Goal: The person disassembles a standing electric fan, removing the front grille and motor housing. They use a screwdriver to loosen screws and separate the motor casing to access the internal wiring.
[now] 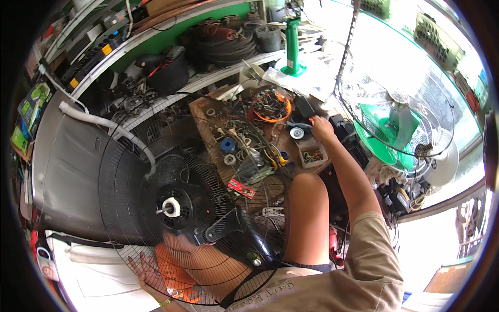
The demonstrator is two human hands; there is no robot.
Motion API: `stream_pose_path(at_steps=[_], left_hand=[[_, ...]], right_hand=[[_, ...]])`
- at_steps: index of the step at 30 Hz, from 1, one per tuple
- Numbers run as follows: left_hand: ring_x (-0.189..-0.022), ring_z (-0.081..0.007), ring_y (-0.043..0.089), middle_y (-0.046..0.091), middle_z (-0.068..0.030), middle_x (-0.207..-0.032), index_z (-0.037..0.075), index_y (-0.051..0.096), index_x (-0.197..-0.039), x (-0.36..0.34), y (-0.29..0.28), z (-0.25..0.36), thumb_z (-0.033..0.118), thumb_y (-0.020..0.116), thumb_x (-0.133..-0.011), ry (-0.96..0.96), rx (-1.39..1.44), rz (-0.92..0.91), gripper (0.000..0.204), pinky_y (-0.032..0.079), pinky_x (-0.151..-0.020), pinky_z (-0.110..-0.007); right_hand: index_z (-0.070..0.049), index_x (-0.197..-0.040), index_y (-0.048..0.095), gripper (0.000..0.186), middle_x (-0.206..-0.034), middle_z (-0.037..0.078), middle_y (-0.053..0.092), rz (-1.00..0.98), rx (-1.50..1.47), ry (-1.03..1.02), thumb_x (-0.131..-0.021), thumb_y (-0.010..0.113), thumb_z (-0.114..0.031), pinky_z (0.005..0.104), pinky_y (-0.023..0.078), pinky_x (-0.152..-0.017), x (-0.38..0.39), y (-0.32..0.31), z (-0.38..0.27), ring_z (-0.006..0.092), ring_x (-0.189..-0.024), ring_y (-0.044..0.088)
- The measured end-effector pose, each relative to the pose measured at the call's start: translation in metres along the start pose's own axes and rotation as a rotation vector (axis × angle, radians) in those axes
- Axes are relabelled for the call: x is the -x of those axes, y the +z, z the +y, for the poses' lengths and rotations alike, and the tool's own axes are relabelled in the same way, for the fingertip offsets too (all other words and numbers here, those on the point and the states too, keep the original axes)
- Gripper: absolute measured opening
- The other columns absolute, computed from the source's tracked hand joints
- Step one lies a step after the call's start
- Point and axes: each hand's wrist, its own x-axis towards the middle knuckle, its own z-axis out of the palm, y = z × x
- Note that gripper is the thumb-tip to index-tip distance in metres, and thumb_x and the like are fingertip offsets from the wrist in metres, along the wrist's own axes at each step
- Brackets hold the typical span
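Note:
A black pedestal fan head with a wire rear grille (119,208) leans over my lap, its metal shaft and white nut (170,207) facing up. Behind the grille's lower left wires is my left hand (143,268), fingers spread, beside an orange piece (174,273) with dark print. My right arm stretches out to the far side of a cluttered wooden table, where my right hand (323,130) is closed with its fingertips down next to a dark box (305,106). What those fingers hold, if anything, is too small to make out.
On the wooden table (208,119) lie an orange bowl (278,110) of small parts, a blue spool (227,145), yellow-handled pliers (278,156) and a white tray (313,155) of screws. A green fan blade (387,125) in another grille stands at right. Coiled hoses (221,49) fill the shelf behind.

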Motion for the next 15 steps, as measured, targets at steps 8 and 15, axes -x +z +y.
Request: stream_pose_path(at_steps=[8,15], left_hand=[[-0.122,-0.032,0.047,0.029,-0.0189,-0.156,0.029,0.012,-0.159,0.021,0.052,0.018,0.032,0.066,-0.077,0.02,-0.108,0.153,0.098,0.042,-0.104,-0.045],[-0.109,-0.031,0.063,0.045,-0.0247,-0.145,0.018,0.013,-0.158,0.026,0.054,0.017,0.023,0.057,-0.078,0.031,-0.1,0.234,0.091,0.055,-0.081,-0.035]], right_hand=[[-0.017,-0.122,0.064,0.031,-0.124,0.013,0.064,-0.152,0.142,0.063,-0.092,0.057,-0.018,0.0491,0.054,-0.09,-0.023,0.026,0.015,0.0355,-0.115,0.062],[-0.005,-0.12,0.062,0.036,-0.12,0.024,0.061,-0.042,0.303,-0.198,-0.093,0.05,-0.027,0.0473,0.047,-0.099,-0.019,0.011,0.01,0.0406,-0.117,0.054]])
